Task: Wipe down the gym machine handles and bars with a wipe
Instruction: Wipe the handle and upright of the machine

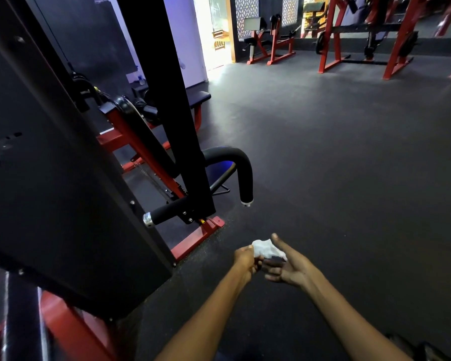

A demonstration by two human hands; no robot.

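A crumpled white wipe (267, 250) sits between my two hands, low in the middle of the view. My left hand (246, 260) pinches its left edge with curled fingers. My right hand (288, 268) cradles it from the right, thumb raised and fingers curled under it. Up and to the left, the black and red gym machine (63, 178) has a curved padded handle (241, 169) hanging down with a chrome end cap. A short straight grip (167, 212), also chrome-capped, sticks out lower left of it. Both hands are apart from the handles.
The machine's black shroud fills the left side, with its red base foot (197, 237) on the dark rubber floor (349, 165). Red racks (365, 35) and benches (271, 45) stand far back. A bright doorway (216, 32) is at top centre.
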